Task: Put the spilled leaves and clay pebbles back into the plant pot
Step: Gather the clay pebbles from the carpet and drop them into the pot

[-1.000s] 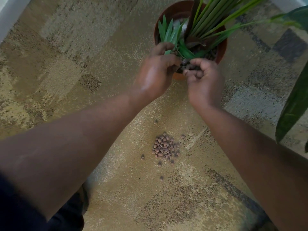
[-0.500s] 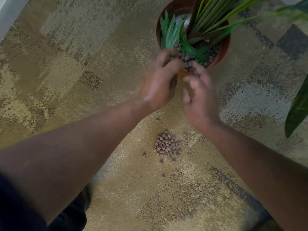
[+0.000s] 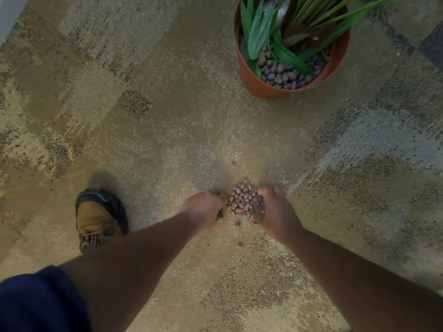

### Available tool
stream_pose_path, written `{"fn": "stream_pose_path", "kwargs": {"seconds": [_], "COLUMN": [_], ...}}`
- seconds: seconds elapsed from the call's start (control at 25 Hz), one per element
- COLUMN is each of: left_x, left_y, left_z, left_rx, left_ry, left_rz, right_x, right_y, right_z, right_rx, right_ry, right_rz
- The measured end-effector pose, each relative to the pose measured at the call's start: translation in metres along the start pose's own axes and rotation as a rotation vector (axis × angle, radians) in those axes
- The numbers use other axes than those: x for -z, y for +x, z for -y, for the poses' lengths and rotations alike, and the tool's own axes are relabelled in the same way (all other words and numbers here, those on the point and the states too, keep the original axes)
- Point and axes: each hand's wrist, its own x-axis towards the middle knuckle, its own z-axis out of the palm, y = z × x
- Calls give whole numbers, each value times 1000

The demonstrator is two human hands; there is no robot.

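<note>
A small heap of brown clay pebbles [image 3: 244,200] lies on the carpet in the lower middle. My left hand [image 3: 205,208] is curled against the heap's left side, my right hand [image 3: 275,212] cupped against its right side, both touching the pebbles. A few loose pebbles [image 3: 237,224] lie just below the heap. The terracotta plant pot [image 3: 259,86] stands at the upper right, holding green leaves [image 3: 257,32] and pebbles. Whether either hand holds pebbles I cannot tell.
Patterned tan and grey carpet [image 3: 155,116] covers the floor. My brown shoe [image 3: 98,219] stands left of my left hand. A pale wall edge [image 3: 9,17] runs along the top left corner. A single pebble [image 3: 233,162] lies above the heap.
Both hands have come down from the pot's rim to the pebble heap on the carpet and now flank it. The view has shifted, showing my shoe.
</note>
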Motion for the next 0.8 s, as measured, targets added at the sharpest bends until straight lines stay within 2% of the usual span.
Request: {"fn": "stream_pose_path", "kwargs": {"seconds": [0.16,0.4,0.6,0.72,0.8], "left_x": [-2,3,5,3,2], "left_y": [4,-2,0,8,13], "left_z": [-7,-11,-20,-30,-36], "left_rx": [55,123,-19,-70,-77], "left_ry": [23,-223,-296,-232,-188], "left_rz": [45,-28,-159,-165,-149], "right_x": [-12,-8,-8,-9,-8], "right_y": [-4,-8,-13,-16,-15], "right_z": [4,-3,-17,-19,-16], "right_rx": [-25,-1,26,14,-40], "right_ry": [-82,-62,-65,-12,111], "right_rz": [-5,4,-50,-84,-126]}}
